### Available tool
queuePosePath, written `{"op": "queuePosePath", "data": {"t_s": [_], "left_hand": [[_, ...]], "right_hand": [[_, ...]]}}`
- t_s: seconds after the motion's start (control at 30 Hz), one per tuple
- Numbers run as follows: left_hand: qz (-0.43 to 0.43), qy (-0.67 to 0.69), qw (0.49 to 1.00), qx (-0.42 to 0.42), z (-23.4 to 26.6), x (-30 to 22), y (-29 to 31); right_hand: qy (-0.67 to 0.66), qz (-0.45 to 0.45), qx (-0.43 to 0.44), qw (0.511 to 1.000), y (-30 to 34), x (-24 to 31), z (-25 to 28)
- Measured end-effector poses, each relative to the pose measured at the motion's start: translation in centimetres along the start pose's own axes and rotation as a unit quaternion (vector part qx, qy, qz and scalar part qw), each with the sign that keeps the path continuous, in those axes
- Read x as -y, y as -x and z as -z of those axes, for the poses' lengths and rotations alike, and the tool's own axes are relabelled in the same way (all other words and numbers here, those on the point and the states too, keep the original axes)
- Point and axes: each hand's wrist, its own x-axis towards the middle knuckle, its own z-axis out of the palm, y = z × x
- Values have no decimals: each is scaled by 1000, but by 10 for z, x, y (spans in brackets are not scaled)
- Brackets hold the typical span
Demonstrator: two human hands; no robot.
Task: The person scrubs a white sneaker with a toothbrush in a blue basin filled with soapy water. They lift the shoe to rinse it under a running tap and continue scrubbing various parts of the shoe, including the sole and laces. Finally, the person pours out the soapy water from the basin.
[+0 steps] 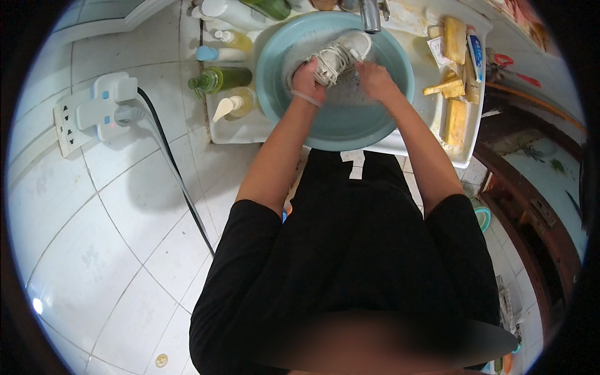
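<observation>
A white lace-up shoe is held above the soapy water of a light blue-green basin. Its pale laces lie loose and bunched over its top. My left hand grips the end of the shoe on the left, with a pale band round the wrist. At the shoe's right side my right hand has its fingers closed, pinching what looks like part of the shoelace; the fingertips are partly hidden. Foam floats around the shoe.
A metal faucet hangs over the basin's far rim. Several bottles, among them a green one, line the white sink's left side. Yellow bars and a tube lie at the right. A plugged-in power adapter with cables is on the left wall.
</observation>
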Motion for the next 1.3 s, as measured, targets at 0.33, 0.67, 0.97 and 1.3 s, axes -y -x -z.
{"op": "queuePosePath", "data": {"t_s": [0.33, 0.67, 0.97, 1.3], "left_hand": [[144, 37, 989, -6, -2, 5, -6], [95, 41, 995, -8, -3, 8, -11], [49, 200, 978, 12, -15, -2, -13], [32, 55, 986, -155, -13, 25, 10]], "right_hand": [[25, -9, 70, 997, 5, 19, -5], [63, 68, -2, 996, -15, -12, -21], [-440, -334, -80, 829, -49, -45, -31], [-703, -178, 71, 685, -25, 22, 27]]}}
